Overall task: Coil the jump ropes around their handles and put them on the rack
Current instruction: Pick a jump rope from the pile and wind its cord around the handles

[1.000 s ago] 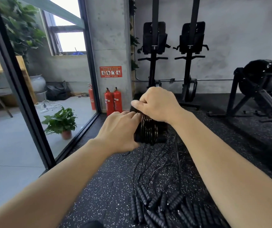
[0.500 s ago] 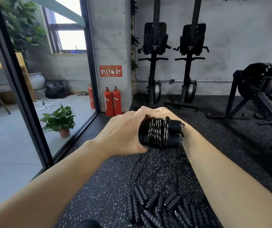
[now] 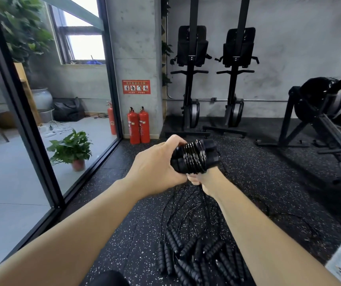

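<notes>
- Leftmost, behind the glass wall (image 3: pixel 41 112), one potted plant (image 3: pixel 70 149) stands on the pale floor.
- Three red fire extinguishers: one (image 3: pixel 111 118) behind the glass, two (image 3: pixel 138 125) side by side at the foot of the concrete pillar, under one red safety sign (image 3: pixel 136 87).
- The left hand (image 3: pixel 155 168) grips the left end of the coiled jump rope, fingers curled over the top.
- One coiled jump rope (image 3: pixel 194 159) is held up over the speckled rubber floor (image 3: pixel 107 234); its two black handles lie together, with glossy black cord wound round their middle in several turns.
- The right hand (image 3: pixel 198 179) sits under the bundle, touching it; most of it is hidden, so I cannot tell its grasp.
- Below, loose jump ropes (image 3: pixel 196 256) lie in one tangled heap, their ribbed handles too overlapped to count.
- Two upright black exercise machines (image 3: pixel 192 79) stand against the back wall.
- One more black machine (image 3: pixel 320 100) stands at far right.
</notes>
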Demonstrator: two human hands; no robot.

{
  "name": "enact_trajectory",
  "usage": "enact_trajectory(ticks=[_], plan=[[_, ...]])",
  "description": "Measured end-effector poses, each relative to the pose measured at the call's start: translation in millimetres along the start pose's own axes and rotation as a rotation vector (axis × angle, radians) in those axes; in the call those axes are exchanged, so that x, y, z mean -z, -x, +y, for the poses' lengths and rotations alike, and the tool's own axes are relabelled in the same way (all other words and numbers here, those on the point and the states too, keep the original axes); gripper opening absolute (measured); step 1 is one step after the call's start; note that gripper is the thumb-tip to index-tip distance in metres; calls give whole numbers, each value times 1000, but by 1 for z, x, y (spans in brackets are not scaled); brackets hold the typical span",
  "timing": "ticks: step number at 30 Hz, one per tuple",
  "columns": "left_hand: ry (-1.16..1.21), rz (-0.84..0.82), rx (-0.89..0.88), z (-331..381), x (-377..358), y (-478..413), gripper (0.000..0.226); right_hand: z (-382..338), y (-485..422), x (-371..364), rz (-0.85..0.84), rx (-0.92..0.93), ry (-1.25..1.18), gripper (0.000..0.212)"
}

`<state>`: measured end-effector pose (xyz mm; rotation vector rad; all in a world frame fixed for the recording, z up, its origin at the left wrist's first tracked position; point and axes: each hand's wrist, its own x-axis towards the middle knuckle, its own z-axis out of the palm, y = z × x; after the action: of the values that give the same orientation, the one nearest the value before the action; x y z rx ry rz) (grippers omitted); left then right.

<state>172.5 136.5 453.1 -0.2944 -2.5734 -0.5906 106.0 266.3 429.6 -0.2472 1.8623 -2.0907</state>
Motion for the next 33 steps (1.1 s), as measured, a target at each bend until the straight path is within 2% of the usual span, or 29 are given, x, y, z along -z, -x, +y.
enact_trajectory(ticks=[2,7,10,13,16,19,22,26,31,33], plan=[[25,41,102,-5,-4,-3,55,9,7,-7,70,57,45,40],[-28,78,270,-14,-10,-2,59,20,35,-11,37,224,63,26],[-24,66,315,-7,-10,3,68,15,45,-15,59,278,66,33],[29,-5,348,-5,-10,8,60,20,49,-13,93,324,113,37],[66,-141,388,-7,-9,13,54,29,45,-1,68,303,158,40],[110,-202,419,-10,-17,17,51,35,43,12,15,271,191,40],[163,-205,464,-13,-41,20,51,44,35,22,-11,256,204,40],[216,-111,546,-22,-76,19,42,64,12,31,-11,211,208,48],[361,-99,630,-53,-115,4,52,84,-30,35,20,198,246,35],[441,-115,644,-70,-130,-3,48,90,-49,37,29,182,258,34]])
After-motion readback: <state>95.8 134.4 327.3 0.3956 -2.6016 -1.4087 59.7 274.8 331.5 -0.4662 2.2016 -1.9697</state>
